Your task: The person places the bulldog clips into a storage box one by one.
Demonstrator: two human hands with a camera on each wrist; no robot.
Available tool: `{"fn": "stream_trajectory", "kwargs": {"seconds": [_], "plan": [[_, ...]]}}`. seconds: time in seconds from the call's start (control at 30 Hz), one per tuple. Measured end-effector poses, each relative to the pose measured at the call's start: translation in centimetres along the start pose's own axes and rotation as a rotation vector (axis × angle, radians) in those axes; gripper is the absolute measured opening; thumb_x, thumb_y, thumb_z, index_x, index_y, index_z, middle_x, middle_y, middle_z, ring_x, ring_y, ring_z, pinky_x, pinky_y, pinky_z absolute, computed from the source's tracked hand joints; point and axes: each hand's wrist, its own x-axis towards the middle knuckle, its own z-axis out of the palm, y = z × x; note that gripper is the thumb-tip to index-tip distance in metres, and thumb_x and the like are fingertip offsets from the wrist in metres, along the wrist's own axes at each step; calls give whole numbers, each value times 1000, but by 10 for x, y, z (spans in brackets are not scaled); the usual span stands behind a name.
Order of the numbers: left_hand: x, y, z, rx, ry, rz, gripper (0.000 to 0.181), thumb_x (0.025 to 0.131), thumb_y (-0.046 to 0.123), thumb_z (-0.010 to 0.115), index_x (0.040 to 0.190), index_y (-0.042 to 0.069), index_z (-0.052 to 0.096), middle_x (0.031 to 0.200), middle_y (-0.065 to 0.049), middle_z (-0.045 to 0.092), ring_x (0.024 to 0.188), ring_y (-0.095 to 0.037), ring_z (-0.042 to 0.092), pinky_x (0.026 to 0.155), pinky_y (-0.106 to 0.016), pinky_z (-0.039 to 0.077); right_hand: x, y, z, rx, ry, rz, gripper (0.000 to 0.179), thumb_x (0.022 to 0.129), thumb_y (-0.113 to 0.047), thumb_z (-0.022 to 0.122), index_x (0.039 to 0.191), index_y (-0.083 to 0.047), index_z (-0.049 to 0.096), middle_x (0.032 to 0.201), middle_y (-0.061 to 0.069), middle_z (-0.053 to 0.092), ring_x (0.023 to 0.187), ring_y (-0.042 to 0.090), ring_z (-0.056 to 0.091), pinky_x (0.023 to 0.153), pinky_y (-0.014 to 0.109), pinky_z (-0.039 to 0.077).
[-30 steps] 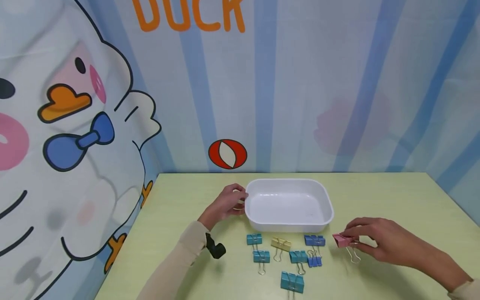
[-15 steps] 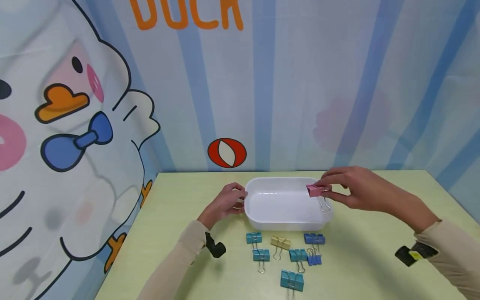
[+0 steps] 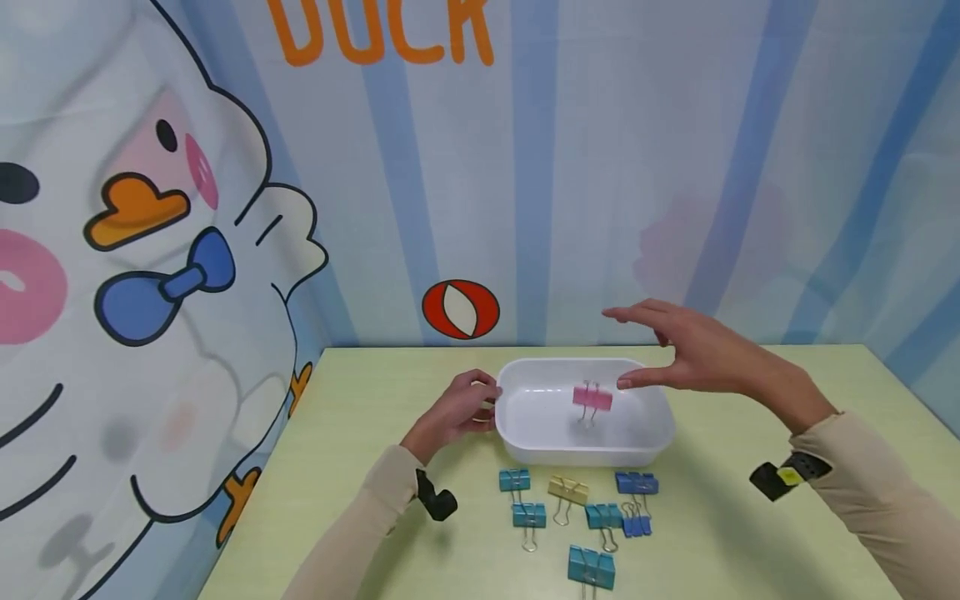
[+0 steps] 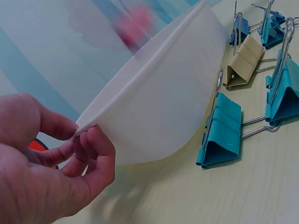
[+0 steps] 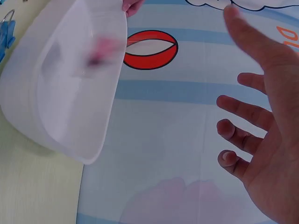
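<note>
A pink binder clip (image 3: 592,397) is over the inside of the white plastic tray (image 3: 585,457), blurred in both wrist views. My right hand (image 3: 693,350) is spread above the tray's right side, thumb and fingers wide apart and holding nothing. At the tray's left end, my left hand (image 3: 461,408) pinches the rim between thumb and fingers, as the left wrist view shows closely. In front of the tray lie teal binder clips (image 4: 223,128), a yellow binder clip (image 4: 244,63) and blue binder clips (image 3: 636,482), their wire handles out.
The tray stands on a pale yellow-green table (image 3: 375,375). Behind the table's back edge hangs a striped blue backdrop (image 3: 577,208) with a large duck drawing on the left. Small dark cameras (image 3: 787,475) are strapped at both wrists.
My right hand has carried the pink binder clip from the table's right side to over the tray and let it go, then opened wide. My left hand has stayed at the rim.
</note>
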Motion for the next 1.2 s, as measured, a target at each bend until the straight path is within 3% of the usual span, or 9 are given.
{"fn": "stream_trajectory", "kwargs": {"seconds": [0.17,0.53,0.7,1.0,1.2], "plan": [[-1,2,1,7,-2,6,23,104,14,58,125,5,53,109,-18,59,75,-23,60,65,-28,56,-19,-1,-6,-6,-1,22,87,80,-58,84,151,-19,52,142,6,58,94,18,57,74,38,52],[2,3,2,16,-6,9,24,104,15,58,125,5,53,109,-16,60,77,-23,61,66,-28,57,-66,2,5,-55,3,43,80,83,-64,77,147,-22,58,138,3,62,111,23,65,68,32,57],[3,3,3,19,-1,2,24,104,14,58,126,5,52,111,-16,58,81,-24,61,67,-28,57,-83,3,17,-42,10,37,74,84,-63,77,144,-21,61,134,-3,65,103,14,65,67,27,55],[3,1,3,27,15,-8,25,104,16,60,126,7,52,116,-16,59,82,-25,61,67,-28,57,-101,7,43,15,-69,29,56,89,-62,72,131,-25,68,121,-11,67,102,7,63,72,29,57],[3,-1,3,24,6,-1,24,104,15,59,125,6,52,115,-17,59,81,-25,61,67,-28,57,-105,16,67,120,-186,95,56,89,-62,72,127,-21,71,120,-6,70,101,13,64,70,29,57]]}}
